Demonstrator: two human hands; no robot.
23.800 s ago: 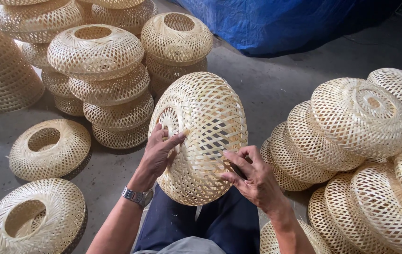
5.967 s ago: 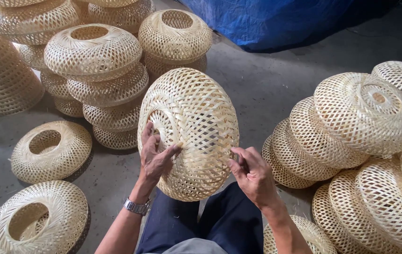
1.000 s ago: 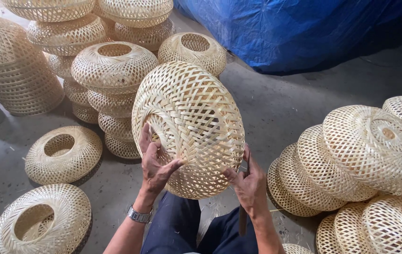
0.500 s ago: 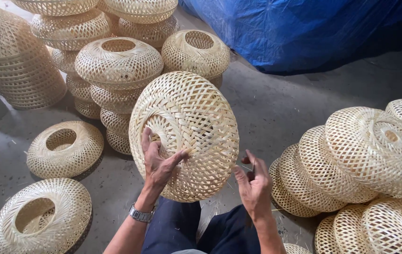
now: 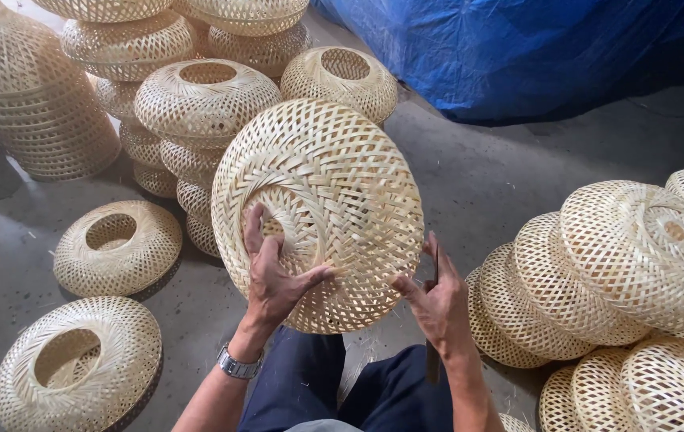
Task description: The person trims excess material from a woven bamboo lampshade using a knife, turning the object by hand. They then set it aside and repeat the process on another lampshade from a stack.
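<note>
Holding a woven bamboo shade (image 5: pixel 334 200), left hand (image 5: pixel 274 280) and right hand (image 5: pixel 438 308)

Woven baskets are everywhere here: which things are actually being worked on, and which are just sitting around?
In hand:
- round woven bamboo shade, held up on edge
- left hand, fingers in its centre opening
- right hand, at its rim, holding a thin dark tool

Lying about:
- stacked shades
- leaning row of shades
- two floor shades
- blue tarp

the woven shade (image 5: pixel 334 200) is thin pale bamboo strip, matt and dry, open lattice with a tighter twill centre. the stacked shades (image 5: pixel 630 256) look alike. the tarp (image 5: pixel 534 48) is blue plastic, crinkled, faintly glossy. the floor (image 5: pixel 486 176) is rough grey concrete. the watch (image 5: pixel 238 366) is shiny metal.
</note>
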